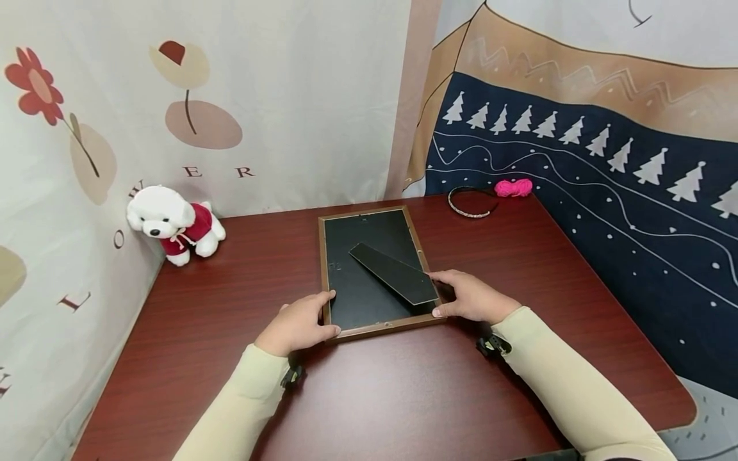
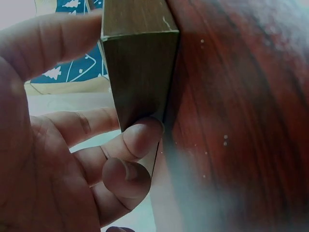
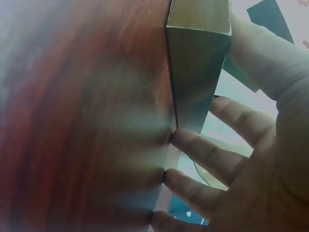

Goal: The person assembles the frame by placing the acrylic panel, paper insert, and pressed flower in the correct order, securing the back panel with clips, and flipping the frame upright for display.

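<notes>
A picture frame (image 1: pixel 387 329) lies face down on the table, its black back and brown wooden border upward. The black easel stand (image 1: pixel 398 275) slants across the backing toward the lower right. At the near left corner, my left hand (image 1: pixel 296 325) grips the border, thumb on the near edge and fingers along the left side. My right hand (image 1: pixel 477 298) holds the near right corner, its thumb at the edge. Up close in the left wrist view, curled fingertips meet the frame's side (image 2: pixel 140 72). In the right wrist view, fingers spread along the side (image 3: pixel 195 67), tips near the tabletop.
On the dark red table (image 1: pixel 403 390), a white plush dog (image 1: pixel 202 230) in a red top sits at the back left. A headband (image 1: pixel 469 214) and a pink bundle (image 1: pixel 513 187) lie at the back right. Printed curtains hang behind and beside the table.
</notes>
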A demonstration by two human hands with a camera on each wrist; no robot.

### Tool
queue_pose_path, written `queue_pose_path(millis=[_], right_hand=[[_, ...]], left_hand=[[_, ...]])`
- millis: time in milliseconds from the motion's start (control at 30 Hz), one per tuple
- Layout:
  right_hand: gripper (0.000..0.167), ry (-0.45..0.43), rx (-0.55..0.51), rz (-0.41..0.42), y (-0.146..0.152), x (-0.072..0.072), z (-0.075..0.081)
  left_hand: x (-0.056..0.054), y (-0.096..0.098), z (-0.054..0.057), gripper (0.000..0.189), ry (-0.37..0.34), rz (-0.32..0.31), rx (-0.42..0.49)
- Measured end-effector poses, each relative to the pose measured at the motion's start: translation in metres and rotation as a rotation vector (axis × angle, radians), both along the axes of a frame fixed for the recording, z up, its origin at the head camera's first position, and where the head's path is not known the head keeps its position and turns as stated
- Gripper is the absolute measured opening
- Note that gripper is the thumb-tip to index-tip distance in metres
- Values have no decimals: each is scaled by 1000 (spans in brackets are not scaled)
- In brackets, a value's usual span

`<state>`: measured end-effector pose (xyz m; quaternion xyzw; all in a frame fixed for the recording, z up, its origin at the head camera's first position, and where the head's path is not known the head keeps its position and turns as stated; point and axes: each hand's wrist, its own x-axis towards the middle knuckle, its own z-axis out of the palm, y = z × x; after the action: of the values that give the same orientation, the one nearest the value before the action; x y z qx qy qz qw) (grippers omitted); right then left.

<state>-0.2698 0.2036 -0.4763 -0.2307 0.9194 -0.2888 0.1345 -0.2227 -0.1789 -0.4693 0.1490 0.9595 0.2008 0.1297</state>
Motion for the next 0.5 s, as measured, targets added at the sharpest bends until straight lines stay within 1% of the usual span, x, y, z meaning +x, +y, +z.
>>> queue_pose_path(millis=[233, 367, 500], right_hand=[[78, -3, -8, -30, -3, 4, 2], [73, 3, -21, -25, -4, 5, 2], [72, 15, -31, -15, -4, 6, 2]], left_hand=[[1, 3, 2, 84, -12, 12, -17], [2, 3, 1, 84, -22, 24, -16], [2, 3, 1, 84, -18, 26, -15]])
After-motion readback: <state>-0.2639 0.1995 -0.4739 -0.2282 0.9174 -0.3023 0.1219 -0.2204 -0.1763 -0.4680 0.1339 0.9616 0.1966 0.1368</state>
